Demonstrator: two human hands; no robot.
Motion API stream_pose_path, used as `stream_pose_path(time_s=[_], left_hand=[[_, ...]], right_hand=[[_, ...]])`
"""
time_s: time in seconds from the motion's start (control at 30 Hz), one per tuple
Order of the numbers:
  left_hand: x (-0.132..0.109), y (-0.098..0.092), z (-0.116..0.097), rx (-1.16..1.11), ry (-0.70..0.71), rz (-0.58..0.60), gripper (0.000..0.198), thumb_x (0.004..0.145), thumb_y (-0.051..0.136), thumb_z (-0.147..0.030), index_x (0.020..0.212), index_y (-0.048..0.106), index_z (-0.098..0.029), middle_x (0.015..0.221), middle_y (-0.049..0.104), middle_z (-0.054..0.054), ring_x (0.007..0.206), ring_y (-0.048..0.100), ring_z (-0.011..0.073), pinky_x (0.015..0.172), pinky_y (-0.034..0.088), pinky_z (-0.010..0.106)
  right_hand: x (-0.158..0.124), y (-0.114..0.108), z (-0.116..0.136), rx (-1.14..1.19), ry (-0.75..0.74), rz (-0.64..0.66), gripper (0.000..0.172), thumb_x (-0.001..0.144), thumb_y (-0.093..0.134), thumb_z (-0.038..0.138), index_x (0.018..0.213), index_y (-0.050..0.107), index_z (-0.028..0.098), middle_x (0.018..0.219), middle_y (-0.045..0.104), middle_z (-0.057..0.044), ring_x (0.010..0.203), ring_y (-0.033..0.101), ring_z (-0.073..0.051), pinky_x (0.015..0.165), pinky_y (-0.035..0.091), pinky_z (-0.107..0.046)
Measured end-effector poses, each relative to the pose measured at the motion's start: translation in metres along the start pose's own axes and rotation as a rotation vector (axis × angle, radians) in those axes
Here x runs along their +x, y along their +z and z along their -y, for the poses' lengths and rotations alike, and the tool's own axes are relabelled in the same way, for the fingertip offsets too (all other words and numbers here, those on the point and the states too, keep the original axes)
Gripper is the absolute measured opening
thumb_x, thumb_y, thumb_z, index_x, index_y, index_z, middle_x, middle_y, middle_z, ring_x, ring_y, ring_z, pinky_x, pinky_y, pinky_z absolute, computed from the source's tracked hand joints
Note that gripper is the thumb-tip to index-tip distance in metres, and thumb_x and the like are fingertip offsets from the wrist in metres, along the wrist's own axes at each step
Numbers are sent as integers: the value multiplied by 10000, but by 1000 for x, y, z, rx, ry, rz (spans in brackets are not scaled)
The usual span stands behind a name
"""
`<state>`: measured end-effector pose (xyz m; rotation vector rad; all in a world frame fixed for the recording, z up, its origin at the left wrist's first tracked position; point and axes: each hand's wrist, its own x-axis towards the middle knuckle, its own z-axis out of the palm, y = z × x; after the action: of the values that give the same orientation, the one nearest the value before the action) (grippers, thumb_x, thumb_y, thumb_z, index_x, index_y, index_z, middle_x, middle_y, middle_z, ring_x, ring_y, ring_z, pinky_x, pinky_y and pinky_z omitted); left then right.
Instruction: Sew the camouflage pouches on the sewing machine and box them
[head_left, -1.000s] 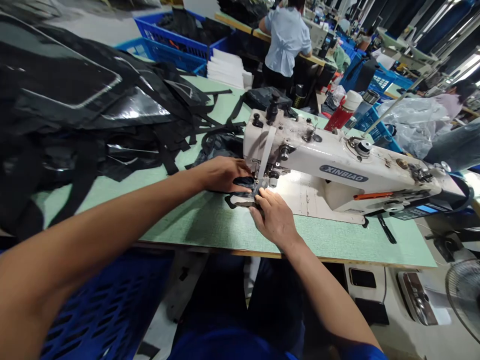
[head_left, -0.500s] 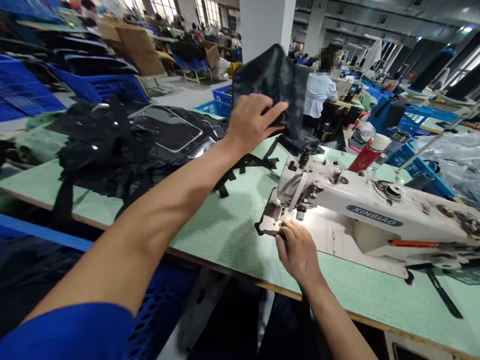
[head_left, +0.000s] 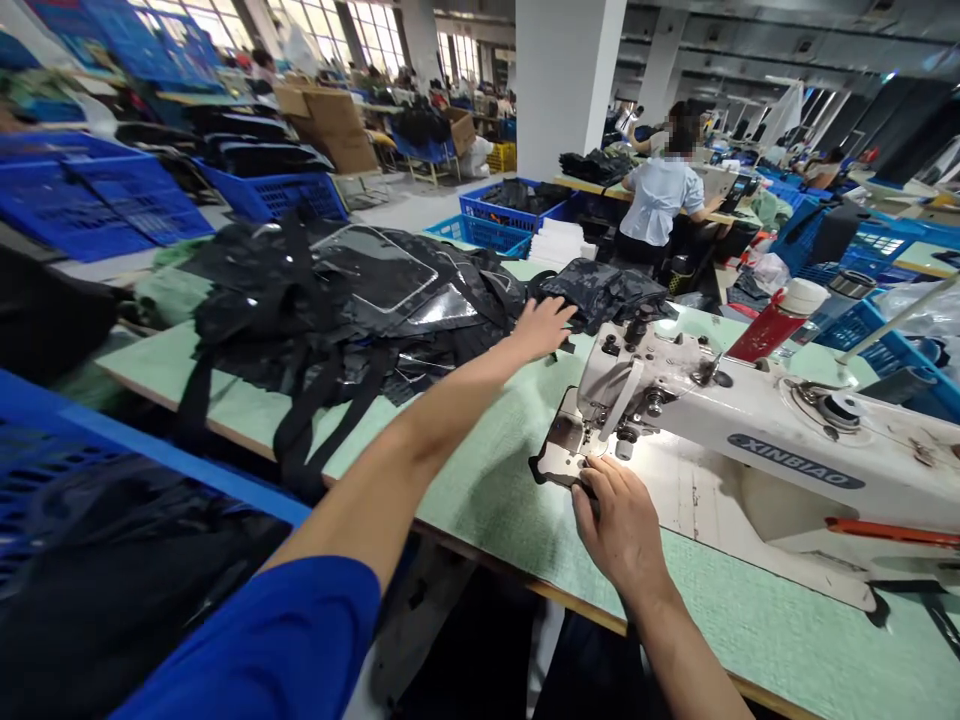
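Left hand [head_left: 544,325], grip open and empty, touches dark crumpled fabric [head_left: 604,288] at the white sewing machine's [head_left: 787,440] eleven o'clock. Right hand's [head_left: 619,520] grip curls at the metal needle plate [head_left: 559,462], contents unclear. If the machine started, it could pierce those fingers [head_left: 589,487].

So my left hand [head_left: 541,327] came down from where it had the dark crumpled fabric piece [head_left: 609,290] up in the air half a second back. The piece now lies on the green tabletop [head_left: 480,470], right at my spread-out fingertips, grip let go.
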<state>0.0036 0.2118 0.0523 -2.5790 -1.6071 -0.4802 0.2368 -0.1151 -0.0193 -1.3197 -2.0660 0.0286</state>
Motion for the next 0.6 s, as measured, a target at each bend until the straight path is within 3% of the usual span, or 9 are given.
stream_pose_path(time_s=[0.1, 0.17, 0.23, 0.3, 0.37, 0.43, 0.53, 0.6], left_hand=[[-52, -46, 67, 97, -108, -152, 495, 1244, 565, -386, 1589, 744, -79, 1764, 671, 265, 1641, 581, 386, 1470, 250, 774], [-94, -77, 111, 152, -187, -263, 549, 1263, 516, -472, 1462, 767, -26, 1620, 746, 260, 1585, 600, 365, 1452, 237, 811], [-134, -99, 146, 189, -236, -349, 596, 1235, 565, -611, 1312, 808, -71, 1400, 822, 229, 1516, 643, 381, 1411, 306, 837], [-164, -109, 165, 204, -233, -379, 576, 1237, 548, -625, 1133, 826, -131, 1125, 845, 162, 1371, 726, 364, 1372, 382, 834], [-182, -112, 170, 206, -211, -383, 552, 1270, 454, -510, 1076, 832, -157, 991, 834, 111, 1278, 761, 320, 1380, 378, 824], [-191, -111, 162, 206, -187, -383, 494, 1273, 415, -380, 1181, 858, -182, 1104, 878, 121, 1323, 759, 317, 1401, 331, 837], [-210, -104, 130, 200, -116, -337, 388, 1253, 507, -313, 1411, 851, -229, 1449, 871, 182, 1465, 734, 381, 1399, 355, 854], [-239, -92, 96, 184, -34, -256, 371, 1230, 573, -278, 1481, 840, -222, 1490, 865, 183, 1464, 752, 380, 1389, 448, 782]], right_hand=[[-1, 3, -1, 23, -12, -25, 205, 1218, 621, 292, 1256, 819, 252, 1430, 905, -168, 1368, 849, -388, 1227, 665, -625], [-1, 4, 0, 24, -14, -44, 218, 1221, 606, 300, 1237, 819, 258, 1419, 904, -171, 1362, 848, -395, 1208, 673, -634], [-1, 5, 0, 17, -20, -60, 232, 1224, 595, 310, 1220, 823, 262, 1419, 901, -172, 1362, 844, -399, 1190, 678, -637], [0, 5, -1, 8, -33, -67, 244, 1224, 591, 322, 1210, 828, 261, 1421, 899, -173, 1358, 844, -402, 1178, 682, -636], [0, 5, -2, 6, -39, -57, 257, 1227, 587, 332, 1204, 830, 254, 1416, 901, -174, 1343, 853, -405, 1166, 689, -637], [0, 4, -4, 7, -37, -39, 269, 1233, 584, 346, 1199, 835, 253, 1411, 905, -172, 1334, 862, -406, 1165, 694, -640], [0, 1, -5, 4, -36, -30, 307, 1250, 571, 382, 1198, 843, 252, 1402, 911, -172, 1340, 869, -403, 1170, 698, -637], [-1, -1, -5, 5, -37, -43, 337, 1265, 561, 415, 1215, 846, 243, 1392, 913, -178, 1322, 876, -399, 1149, 709, -630]])
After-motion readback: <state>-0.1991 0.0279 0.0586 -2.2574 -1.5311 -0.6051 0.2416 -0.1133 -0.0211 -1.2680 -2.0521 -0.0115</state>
